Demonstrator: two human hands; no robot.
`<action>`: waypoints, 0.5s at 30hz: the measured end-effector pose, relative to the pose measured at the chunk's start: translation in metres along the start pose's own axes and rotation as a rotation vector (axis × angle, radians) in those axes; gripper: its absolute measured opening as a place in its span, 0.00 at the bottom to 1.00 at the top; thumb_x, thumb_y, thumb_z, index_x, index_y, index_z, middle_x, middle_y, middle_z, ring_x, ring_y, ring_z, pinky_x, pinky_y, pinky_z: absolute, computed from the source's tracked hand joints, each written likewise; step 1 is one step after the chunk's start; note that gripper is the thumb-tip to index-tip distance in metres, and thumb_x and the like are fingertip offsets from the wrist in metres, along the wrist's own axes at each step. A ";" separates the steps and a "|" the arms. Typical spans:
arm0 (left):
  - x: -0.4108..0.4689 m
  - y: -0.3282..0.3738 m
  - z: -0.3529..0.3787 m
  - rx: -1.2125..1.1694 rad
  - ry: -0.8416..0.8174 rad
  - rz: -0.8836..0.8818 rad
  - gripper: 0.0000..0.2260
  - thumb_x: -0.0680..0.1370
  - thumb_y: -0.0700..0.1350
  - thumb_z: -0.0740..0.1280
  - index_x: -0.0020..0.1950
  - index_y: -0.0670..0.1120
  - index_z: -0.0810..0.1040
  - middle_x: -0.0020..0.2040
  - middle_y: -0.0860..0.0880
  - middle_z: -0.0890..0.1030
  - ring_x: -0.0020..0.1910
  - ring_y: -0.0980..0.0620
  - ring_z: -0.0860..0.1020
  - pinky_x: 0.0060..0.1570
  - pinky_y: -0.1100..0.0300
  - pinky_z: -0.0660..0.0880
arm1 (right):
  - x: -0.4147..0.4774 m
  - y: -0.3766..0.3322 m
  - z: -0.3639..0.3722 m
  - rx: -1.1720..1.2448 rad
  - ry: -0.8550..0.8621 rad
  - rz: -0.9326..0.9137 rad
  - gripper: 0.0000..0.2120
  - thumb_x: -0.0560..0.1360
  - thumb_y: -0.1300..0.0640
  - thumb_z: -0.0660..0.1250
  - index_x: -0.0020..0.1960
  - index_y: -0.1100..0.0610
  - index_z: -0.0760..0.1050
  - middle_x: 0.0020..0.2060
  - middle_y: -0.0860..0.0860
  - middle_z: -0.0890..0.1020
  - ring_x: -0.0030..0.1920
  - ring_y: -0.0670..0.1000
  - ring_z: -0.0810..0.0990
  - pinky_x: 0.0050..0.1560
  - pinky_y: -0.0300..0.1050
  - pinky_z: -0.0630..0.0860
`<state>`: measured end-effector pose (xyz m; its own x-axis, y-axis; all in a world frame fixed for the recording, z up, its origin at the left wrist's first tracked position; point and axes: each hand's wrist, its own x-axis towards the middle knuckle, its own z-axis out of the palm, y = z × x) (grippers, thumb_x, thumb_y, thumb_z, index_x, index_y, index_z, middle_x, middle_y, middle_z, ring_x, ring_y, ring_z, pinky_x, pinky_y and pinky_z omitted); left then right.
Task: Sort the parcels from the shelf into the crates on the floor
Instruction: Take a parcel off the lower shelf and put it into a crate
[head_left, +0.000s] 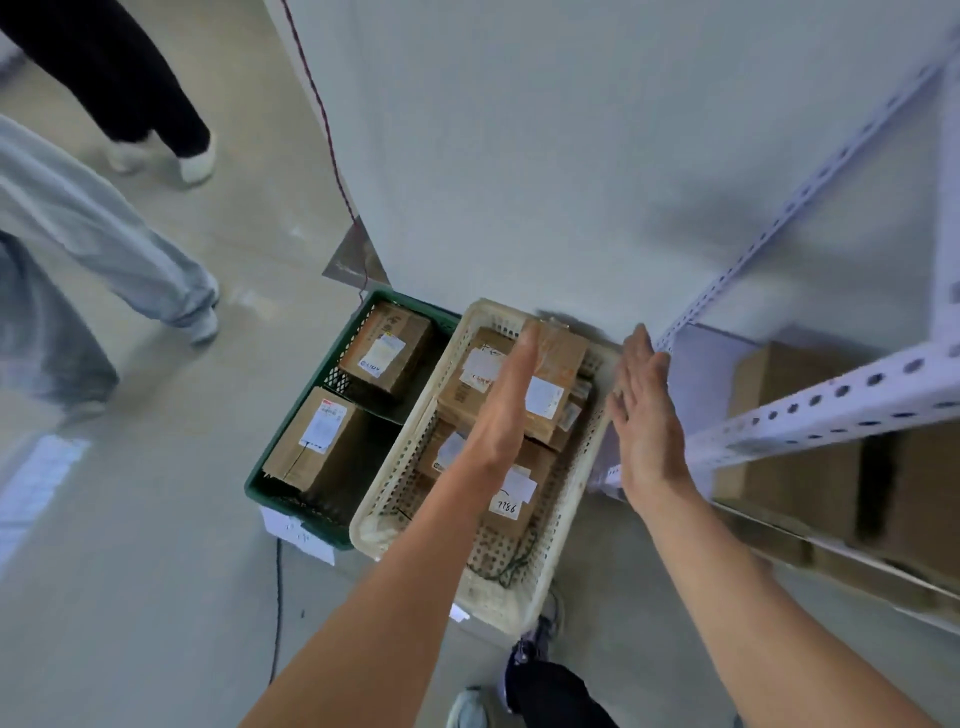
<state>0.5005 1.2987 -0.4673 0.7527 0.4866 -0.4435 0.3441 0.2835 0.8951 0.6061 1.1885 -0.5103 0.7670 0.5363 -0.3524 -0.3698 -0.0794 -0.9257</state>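
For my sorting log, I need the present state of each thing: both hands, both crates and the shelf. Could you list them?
Left hand: open, fingers straight, over the top parcel in the white crate.
Right hand: open, holding nothing.
Green crate: holds two parcels.
White crate: several parcels, stacked.
Shelf: holds cardboard boxes.

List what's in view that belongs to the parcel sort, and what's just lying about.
Job:
left hand and right hand, both open at the white crate
top parcel in it
green crate with two parcels
shelf with boxes

Lying about:
red cord
black cable
paper sheet on the floor
bystanders' legs
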 end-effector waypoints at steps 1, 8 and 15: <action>-0.014 0.010 0.002 0.004 0.004 0.022 0.39 0.77 0.79 0.48 0.87 0.64 0.57 0.87 0.61 0.58 0.81 0.65 0.56 0.82 0.45 0.51 | -0.013 -0.012 0.001 0.000 -0.007 -0.013 0.36 0.78 0.27 0.49 0.84 0.37 0.56 0.84 0.39 0.57 0.83 0.41 0.55 0.83 0.48 0.54; -0.113 0.067 0.020 0.025 -0.022 0.156 0.38 0.81 0.76 0.47 0.87 0.60 0.58 0.87 0.59 0.58 0.86 0.56 0.55 0.85 0.42 0.51 | -0.129 -0.084 0.005 0.013 -0.026 -0.118 0.29 0.80 0.30 0.49 0.80 0.33 0.59 0.83 0.37 0.60 0.83 0.40 0.57 0.85 0.52 0.52; -0.198 0.068 0.059 0.039 -0.107 0.222 0.35 0.82 0.75 0.49 0.85 0.59 0.64 0.83 0.60 0.67 0.80 0.60 0.66 0.78 0.48 0.61 | -0.237 -0.114 -0.033 0.028 0.069 -0.225 0.29 0.80 0.31 0.49 0.79 0.34 0.60 0.82 0.36 0.62 0.82 0.38 0.59 0.84 0.51 0.56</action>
<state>0.4086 1.1729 -0.3157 0.8667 0.4428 -0.2298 0.1831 0.1462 0.9722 0.4837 1.0425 -0.3262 0.8655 0.4787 -0.1475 -0.1996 0.0596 -0.9781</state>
